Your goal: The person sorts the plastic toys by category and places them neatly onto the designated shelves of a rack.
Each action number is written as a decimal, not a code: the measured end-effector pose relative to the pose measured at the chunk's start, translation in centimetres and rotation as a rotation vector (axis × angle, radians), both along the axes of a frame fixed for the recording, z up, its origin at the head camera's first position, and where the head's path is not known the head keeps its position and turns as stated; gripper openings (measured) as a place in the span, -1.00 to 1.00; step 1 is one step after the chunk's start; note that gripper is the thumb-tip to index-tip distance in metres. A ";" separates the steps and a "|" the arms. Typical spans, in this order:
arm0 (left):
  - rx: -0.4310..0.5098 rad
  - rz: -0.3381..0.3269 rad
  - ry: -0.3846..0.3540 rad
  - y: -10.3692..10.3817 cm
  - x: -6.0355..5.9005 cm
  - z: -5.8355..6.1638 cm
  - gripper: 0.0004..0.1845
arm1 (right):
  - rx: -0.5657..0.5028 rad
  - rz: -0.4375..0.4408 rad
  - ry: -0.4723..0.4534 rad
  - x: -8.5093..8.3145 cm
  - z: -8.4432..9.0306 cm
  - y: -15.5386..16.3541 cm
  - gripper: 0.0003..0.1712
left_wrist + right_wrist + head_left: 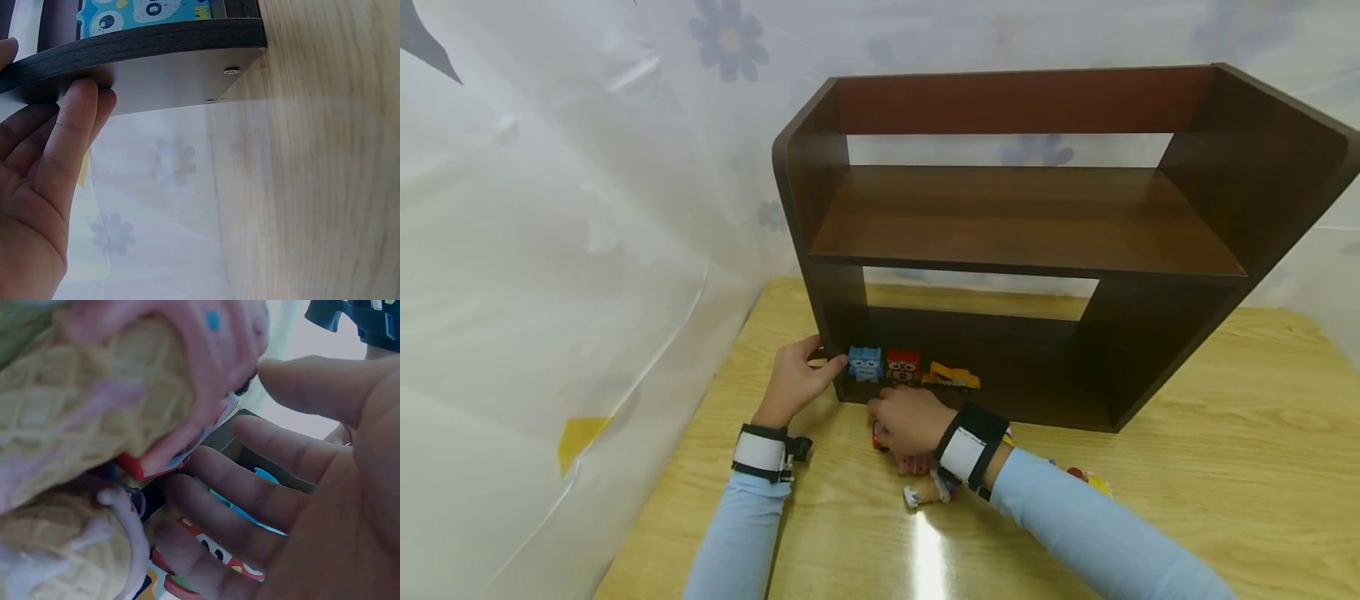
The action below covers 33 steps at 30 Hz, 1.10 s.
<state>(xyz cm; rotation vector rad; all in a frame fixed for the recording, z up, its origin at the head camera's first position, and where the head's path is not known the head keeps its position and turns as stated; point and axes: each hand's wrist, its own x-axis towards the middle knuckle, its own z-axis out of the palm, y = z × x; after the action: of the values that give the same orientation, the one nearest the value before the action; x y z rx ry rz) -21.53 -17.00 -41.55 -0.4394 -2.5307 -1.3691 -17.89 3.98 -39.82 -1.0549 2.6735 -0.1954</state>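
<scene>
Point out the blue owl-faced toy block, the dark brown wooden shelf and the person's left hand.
Blue owl-faced toy block (865, 363), head view, front face.
Dark brown wooden shelf (1022, 218), head view, upper board.
Left hand (795, 381), head view, back of hand.

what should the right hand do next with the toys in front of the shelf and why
Probably close the right hand on the ice cream cone toy beneath it and lift it to the bottom shelf. Three toys already stand in a row at the shelf's left end, the space beside the yellow toy is free, and the left hand steadies the side panel.

Lt-blue sleeves (741, 533), black/white wrist straps (762, 452) w/ cams, both arms.
</scene>
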 end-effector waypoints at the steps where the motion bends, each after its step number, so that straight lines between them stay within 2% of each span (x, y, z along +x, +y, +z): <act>1: -0.002 0.002 0.000 0.0 0.0 -0.1 -0.69 | 0.008 -0.009 -0.011 0.0 -0.1 0.0 -0.70; 8: -0.010 0.008 0.005 -0.2 0.1 -0.4 -0.69 | 0.034 -0.034 -0.042 0.0 -0.6 0.1 -0.70; 16: -0.013 0.011 0.029 -0.2 0.0 -0.4 -0.69 | 0.052 -0.027 -0.021 -0.2 -0.8 0.3 -0.84; 28: -0.020 0.019 0.039 -0.4 -0.3 -0.6 -0.70 | 0.032 -0.024 -0.048 -0.2 -0.7 0.2 -0.64; 33: -0.019 0.022 0.035 -0.5 -0.4 -0.5 -0.70 | 0.000 -0.007 -0.052 -0.4 -0.8 0.4 -0.63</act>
<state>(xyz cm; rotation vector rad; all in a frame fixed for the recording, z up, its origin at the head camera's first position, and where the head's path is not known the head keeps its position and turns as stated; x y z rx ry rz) -21.89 -17.50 -42.02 -0.4342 -2.5151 -1.3193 -18.27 4.37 -40.59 -1.0262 2.6311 -0.2213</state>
